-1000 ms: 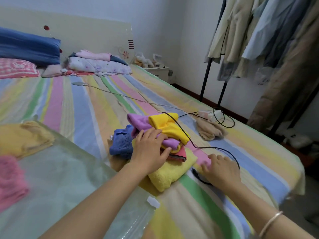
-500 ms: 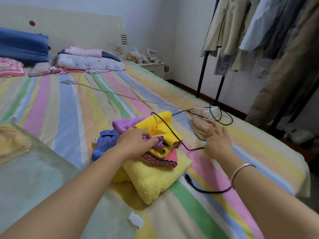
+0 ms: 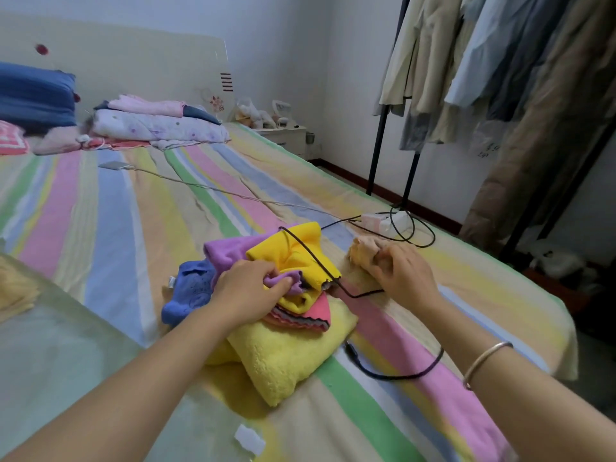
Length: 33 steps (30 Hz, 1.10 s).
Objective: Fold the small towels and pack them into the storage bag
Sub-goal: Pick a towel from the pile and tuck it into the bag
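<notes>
A heap of small towels lies on the striped bed: a thick pale yellow towel (image 3: 286,355) at the bottom, a pink one (image 3: 313,311), a bright yellow one (image 3: 293,248), a purple one (image 3: 230,251) and a blue one (image 3: 190,291) at the left. My left hand (image 3: 250,288) grips the purple towel on top of the heap. My right hand (image 3: 403,271) holds a crumpled beige towel (image 3: 365,251) just right of the heap. The clear storage bag (image 3: 66,358) lies flat at the left with a folded yellow towel (image 3: 13,288) inside.
A black cable (image 3: 393,371) runs over the bright yellow towel and loops on the bed near my right wrist. A white power strip (image 3: 383,221) sits beyond the beige towel. Folded bedding (image 3: 156,125) lies at the headboard. A clothes rack (image 3: 500,78) stands right of the bed.
My right hand moved from the bed near the cable out to the beige towel and closed on it. My left hand's fingers curled round the purple towel.
</notes>
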Each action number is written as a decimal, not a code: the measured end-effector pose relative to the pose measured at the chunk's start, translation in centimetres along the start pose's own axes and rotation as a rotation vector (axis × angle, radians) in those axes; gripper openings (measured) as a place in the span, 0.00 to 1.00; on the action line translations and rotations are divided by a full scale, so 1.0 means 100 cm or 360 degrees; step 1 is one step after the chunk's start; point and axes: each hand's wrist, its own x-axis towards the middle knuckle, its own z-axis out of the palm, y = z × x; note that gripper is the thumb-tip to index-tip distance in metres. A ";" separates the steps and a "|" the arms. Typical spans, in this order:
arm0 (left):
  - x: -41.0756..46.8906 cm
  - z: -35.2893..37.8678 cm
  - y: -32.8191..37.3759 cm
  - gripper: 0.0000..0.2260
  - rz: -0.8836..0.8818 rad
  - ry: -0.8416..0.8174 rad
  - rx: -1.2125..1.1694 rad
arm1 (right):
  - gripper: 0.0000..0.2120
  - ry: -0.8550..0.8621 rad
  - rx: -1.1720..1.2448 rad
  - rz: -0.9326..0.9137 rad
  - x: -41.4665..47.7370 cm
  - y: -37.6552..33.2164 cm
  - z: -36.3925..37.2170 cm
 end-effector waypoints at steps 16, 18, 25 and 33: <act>-0.123 -0.131 0.019 0.44 0.0009 -0.0711 -0.1818 | 0.17 -0.1019 0.1956 0.0320 -0.057 -0.231 -0.172; -0.152 -0.142 -0.003 0.33 -0.0040 -0.0790 -0.1915 | 0.13 -0.1281 0.2123 0.0276 -0.066 -0.256 -0.174; -0.259 -0.180 -0.076 0.18 -0.0686 -0.0399 -0.2045 | 0.15 -0.1749 0.2260 0.0395 -0.088 -0.321 -0.130; -0.330 -0.154 -0.148 0.08 -0.1098 -0.0175 -0.1073 | 0.16 -0.1917 0.2074 0.1350 -0.167 -0.365 -0.003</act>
